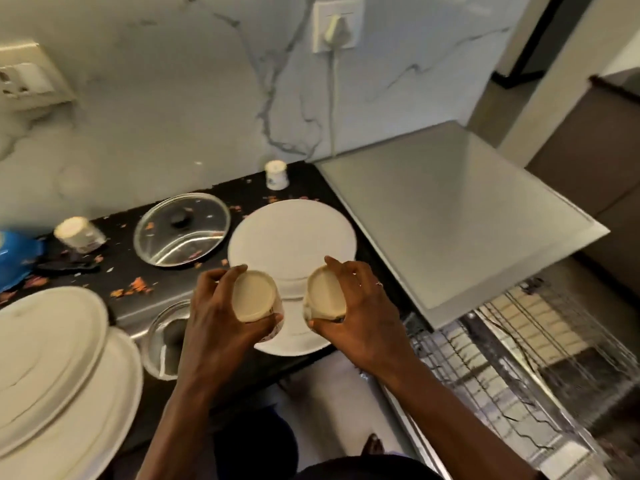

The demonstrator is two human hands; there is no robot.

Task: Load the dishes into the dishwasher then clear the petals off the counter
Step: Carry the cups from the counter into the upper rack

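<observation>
Black stone counter (173, 282) under a white marble-veined wall; orange-pink petal scraps (133, 287) lie scattered over it, so the clearing step is not yet begun. Left hand (221, 313) grips a small cream ceramic cup (251, 296), fingers curled round its side, flat base turned up to the camera; right hand (356, 306) clamps a second small cream cup (325, 294) the same way, thumb on the near side, fingers over the far side. Both cups sit over the near part of a large round white plate (291, 233) that lies on the counter; cannot tell if they touch it. The base-up hold likely suits the load, since cups go mouth-down in a rack so water drains off.

Wire dishwasher rack (519, 358) is pulled out low at right, below the grey dishwasher top (450, 220) and near the right hand, which makes for a short carry; its contents are too blurred to tell. Loading judged early, as plenty is left on the counter:
- a round glass lid with black knob (181, 230) beyond the left hand;
- a second glass lid (162, 341) at the counter's front edge, partly hidden by the left arm;
- a stack of white plates (52, 358) near left;
- a small white cup (277, 174) by the wall;
- another pale cup on its side (79, 233) far left, by a blue bag (17, 254).
</observation>
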